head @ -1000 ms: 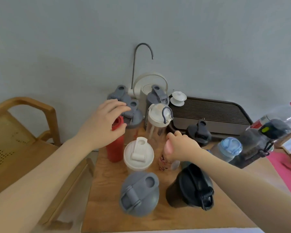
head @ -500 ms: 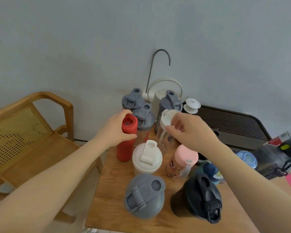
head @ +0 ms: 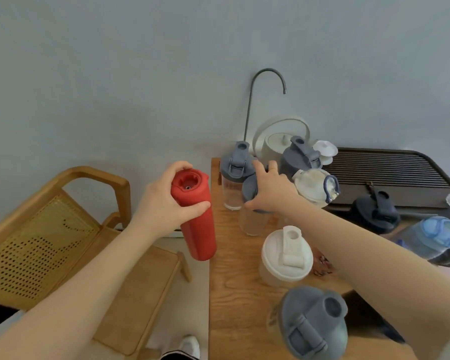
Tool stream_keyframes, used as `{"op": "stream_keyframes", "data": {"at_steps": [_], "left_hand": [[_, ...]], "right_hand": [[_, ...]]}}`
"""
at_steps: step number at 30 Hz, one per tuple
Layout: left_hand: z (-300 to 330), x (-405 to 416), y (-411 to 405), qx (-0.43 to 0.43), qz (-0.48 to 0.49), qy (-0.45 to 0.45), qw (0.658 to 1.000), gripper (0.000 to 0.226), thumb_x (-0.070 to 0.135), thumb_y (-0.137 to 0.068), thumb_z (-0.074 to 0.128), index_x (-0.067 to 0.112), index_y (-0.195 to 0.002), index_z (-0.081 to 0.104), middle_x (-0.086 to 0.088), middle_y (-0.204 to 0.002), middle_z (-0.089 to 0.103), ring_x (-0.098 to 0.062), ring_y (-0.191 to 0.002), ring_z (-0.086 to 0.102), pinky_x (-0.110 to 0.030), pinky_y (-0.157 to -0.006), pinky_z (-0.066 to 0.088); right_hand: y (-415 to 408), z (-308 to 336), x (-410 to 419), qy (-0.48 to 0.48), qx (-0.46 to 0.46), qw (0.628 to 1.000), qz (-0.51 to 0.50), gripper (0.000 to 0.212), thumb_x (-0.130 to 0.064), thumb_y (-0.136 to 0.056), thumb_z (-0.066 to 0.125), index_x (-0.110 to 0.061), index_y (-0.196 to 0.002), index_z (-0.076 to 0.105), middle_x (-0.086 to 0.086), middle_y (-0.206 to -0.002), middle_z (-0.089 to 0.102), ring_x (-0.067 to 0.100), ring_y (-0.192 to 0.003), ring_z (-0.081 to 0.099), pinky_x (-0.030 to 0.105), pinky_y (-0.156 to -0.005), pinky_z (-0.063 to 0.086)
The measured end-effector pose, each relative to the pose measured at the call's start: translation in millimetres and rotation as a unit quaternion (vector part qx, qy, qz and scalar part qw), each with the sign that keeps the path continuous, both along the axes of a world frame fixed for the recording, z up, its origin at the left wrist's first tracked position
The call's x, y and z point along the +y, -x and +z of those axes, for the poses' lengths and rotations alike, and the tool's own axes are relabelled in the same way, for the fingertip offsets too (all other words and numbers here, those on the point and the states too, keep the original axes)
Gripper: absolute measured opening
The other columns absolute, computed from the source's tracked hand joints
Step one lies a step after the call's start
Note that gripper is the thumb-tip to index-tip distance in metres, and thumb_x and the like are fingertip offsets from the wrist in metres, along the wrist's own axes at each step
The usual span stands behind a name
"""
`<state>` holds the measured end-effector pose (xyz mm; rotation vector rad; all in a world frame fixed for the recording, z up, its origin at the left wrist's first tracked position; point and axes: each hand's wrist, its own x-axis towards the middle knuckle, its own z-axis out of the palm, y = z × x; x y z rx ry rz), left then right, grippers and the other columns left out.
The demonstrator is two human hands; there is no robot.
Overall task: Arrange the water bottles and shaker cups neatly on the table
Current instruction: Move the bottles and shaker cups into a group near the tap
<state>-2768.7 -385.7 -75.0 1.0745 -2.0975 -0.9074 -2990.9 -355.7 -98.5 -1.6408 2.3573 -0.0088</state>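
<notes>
My left hand is wrapped around the upper body of a tall red plastic bottle, holding it tilted in the air just off the left edge of the wooden tabletop. My right hand is cupped over the grey lid of a clear shaker cup, fingers curled around its rim; the cup stands on the tabletop.

I count four grey-lidded shakers: the one under my right hand, a clear one just behind it, a dark-bodied one further back, and a large one nearest me. There is one white-lidded shaker cup, one clear bottle with a cream lid and blue loop, one black-lidded bottle and one blue-lidded clear bottle on the right. Something patterned sits beneath my right forearm, but I cannot make out what.

At the back stand a white kettle with a curved metal spout and a dark slatted tray. The wall is pale grey, and a wooden chair with a cane seat sits left of the tabletop.
</notes>
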Motion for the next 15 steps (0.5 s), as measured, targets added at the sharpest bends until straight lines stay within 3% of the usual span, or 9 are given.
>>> {"op": "stream_keyframes", "data": {"at_steps": [3,6,8,11,13,15], "left_hand": [[-7.3,-21.6,-3.1,0.02,-0.002,-0.016,1.0,0.063,0.021,-0.064,0.081,0.036,-0.108,0.039,0.028,-0.093,0.046,0.008,-0.084,0.049,0.0,-0.064,0.036],[-10.2,-41.9,-0.7,0.017,-0.041,-0.024,0.999,0.062,0.017,-0.066,0.08,0.035,-0.108,0.038,0.027,-0.093,0.045,0.007,-0.083,0.048,0.007,-0.063,0.033],[-12.2,-54.1,2.5,0.002,-0.07,-0.022,0.997,0.062,0.018,-0.065,0.08,0.035,-0.109,0.039,0.02,-0.096,0.049,0.0,-0.085,0.05,0.002,-0.067,0.034],[-17.4,-70.2,5.6,-0.02,-0.093,-0.024,0.995,0.064,0.021,-0.065,0.08,0.031,-0.116,0.042,0.011,-0.103,0.05,-0.01,-0.094,0.049,-0.018,-0.077,0.036],[-21.1,-79.7,6.5,-0.02,-0.102,-0.02,0.994,0.064,0.023,-0.064,0.081,0.033,-0.113,0.041,0.011,-0.104,0.051,-0.011,-0.095,0.051,-0.024,-0.08,0.037],[-23.5,-87.1,6.9,-0.009,-0.108,-0.022,0.994,0.064,0.023,-0.063,0.081,0.037,-0.109,0.039,0.01,-0.103,0.052,-0.012,-0.095,0.052,-0.024,-0.08,0.038]], "right_hand": [[-10.4,3.0,15.3,-0.044,0.006,0.999,0.016,0.085,-0.041,-0.063,0.072,-0.025,-0.132,0.025,0.013,-0.134,0.024,0.042,-0.11,0.044,0.047,-0.081,0.05],[-30.1,5.7,36.6,-0.082,0.014,0.996,0.042,0.088,-0.042,-0.062,0.072,-0.025,-0.134,0.024,0.011,-0.135,0.022,0.039,-0.111,0.043,0.045,-0.081,0.051],[-41.8,7.3,45.1,-0.104,0.017,0.993,0.043,0.09,-0.043,-0.063,0.073,-0.025,-0.136,0.021,0.011,-0.136,0.022,0.038,-0.113,0.043,0.046,-0.085,0.05],[-46.8,18.3,40.7,-0.125,0.021,0.992,0.031,0.099,-0.058,-0.064,0.07,-0.026,-0.141,0.016,0.01,-0.144,0.023,0.038,-0.122,0.04,0.047,-0.097,0.044],[-42.7,32.5,19.3,-0.045,-0.004,0.999,-0.016,0.095,-0.065,-0.067,0.063,-0.022,-0.142,0.022,0.009,-0.145,0.032,0.036,-0.128,0.038,0.048,-0.103,0.039],[-33.1,40.1,-15.1,0.087,-0.025,0.994,-0.066,0.08,-0.058,-0.075,0.061,-0.017,-0.138,0.032,0.011,-0.142,0.038,0.035,-0.129,0.038,0.046,-0.103,0.038]]}}
